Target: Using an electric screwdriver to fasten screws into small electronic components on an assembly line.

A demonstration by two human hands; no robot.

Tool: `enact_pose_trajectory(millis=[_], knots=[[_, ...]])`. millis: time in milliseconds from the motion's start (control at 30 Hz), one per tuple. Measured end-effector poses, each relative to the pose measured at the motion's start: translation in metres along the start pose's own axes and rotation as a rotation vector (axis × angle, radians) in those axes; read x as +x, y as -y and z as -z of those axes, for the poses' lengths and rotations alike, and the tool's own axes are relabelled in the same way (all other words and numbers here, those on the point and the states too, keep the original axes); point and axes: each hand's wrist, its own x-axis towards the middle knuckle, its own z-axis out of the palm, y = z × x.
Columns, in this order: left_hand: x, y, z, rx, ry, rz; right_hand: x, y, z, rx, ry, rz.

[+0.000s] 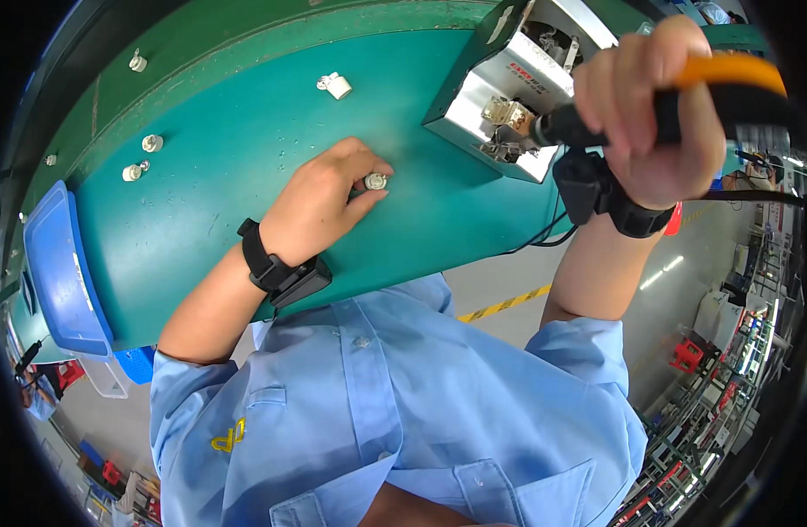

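My left hand (pixel 320 198) rests on the green table mat, its thumb and fingers closed around a small round whitish part (pixel 375 181) with a metallic-looking top. Raised at the right, my right hand (pixel 636 110) wraps around a black and orange electric screwdriver (pixel 728 107). The screwdriver's nose points left, at the front opening of a silver and dark green screw feeder (pixel 531 81). Whether its bit touches a screw there is hidden. Both wrists wear black straps with small boxes on them.
Several small white parts lie about the table (pixel 219 220), one white part (pixel 337 85) beyond my left hand and another white part (pixel 153 142) farther left. A blue plastic bin (pixel 65 272) sits at the left edge. A black cable (pixel 539 241) hangs near the right table edge.
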Motion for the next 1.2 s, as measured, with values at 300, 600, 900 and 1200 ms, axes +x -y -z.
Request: enact_pose_trajectory(millis=[300,600,900,1200], knots=[[0.002,-0.002,-0.012,0.07,-0.19,-0.053,-0.026,-0.025,-0.058,0.167,-0.587,0.038],[0.0,0.013,-0.008,-0.009,-0.066,-0.091,-0.021,-0.05,-0.096,-0.096,-0.398,0.017],[0.0,0.013,-0.009,-0.029,-0.087,-0.099,-0.013,-0.059,-0.104,-0.278,-0.411,-0.036],[0.003,0.008,-0.011,-0.02,-0.098,-0.105,-0.01,-0.051,-0.103,-0.399,-0.323,-0.049]])
